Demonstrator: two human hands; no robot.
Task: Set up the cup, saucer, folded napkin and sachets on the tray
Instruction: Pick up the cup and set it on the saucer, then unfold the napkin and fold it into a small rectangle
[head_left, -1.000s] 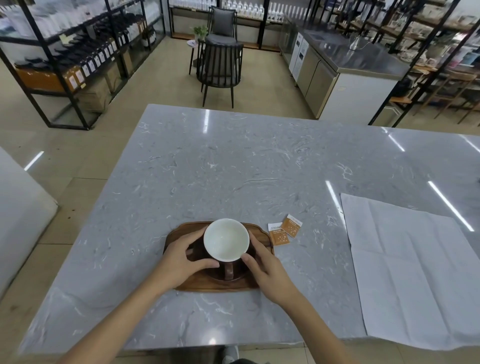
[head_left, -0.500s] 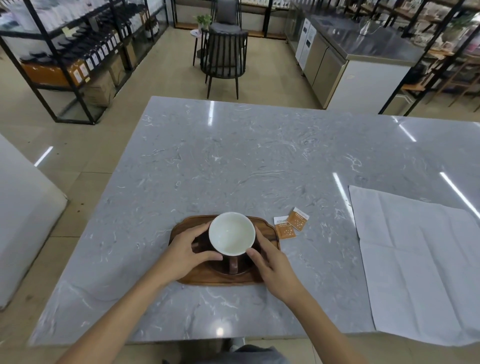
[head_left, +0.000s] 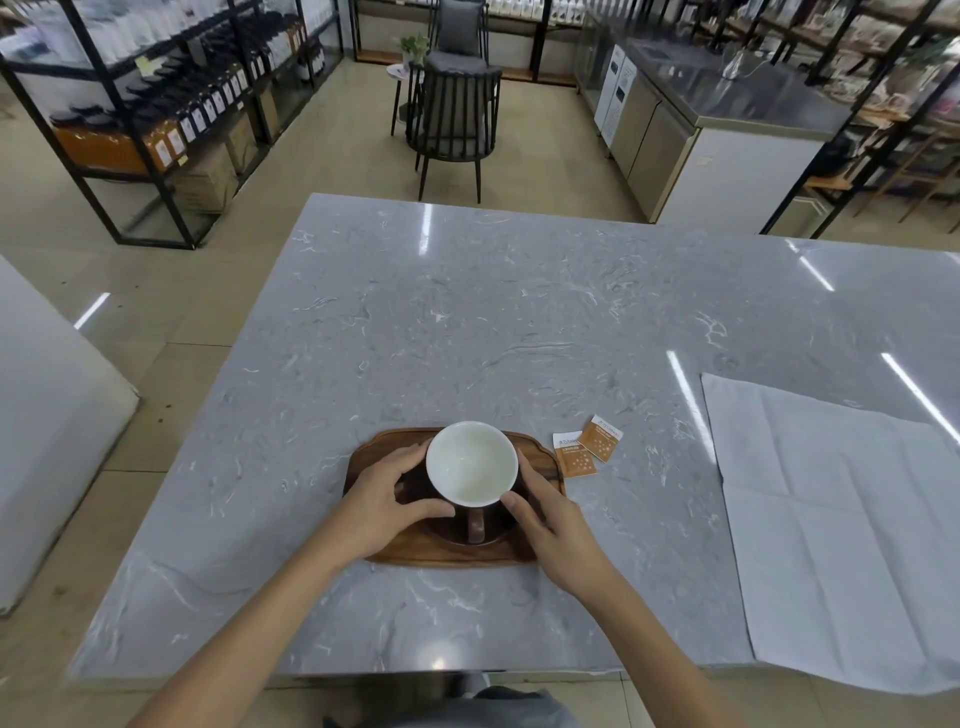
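Both hands cupping the cup on its saucer.
Left hand (head_left: 382, 501) and right hand (head_left: 556, 525) clasp the white-lined cup (head_left: 471, 463) from either side; it stands on a dark saucer (head_left: 467, 532) on the wooden tray (head_left: 374, 457). Two sachets (head_left: 586, 451) lie just right of the tray; the unfolded napkin (head_left: 841, 525) lies well apart on the table (head_left: 467, 322).
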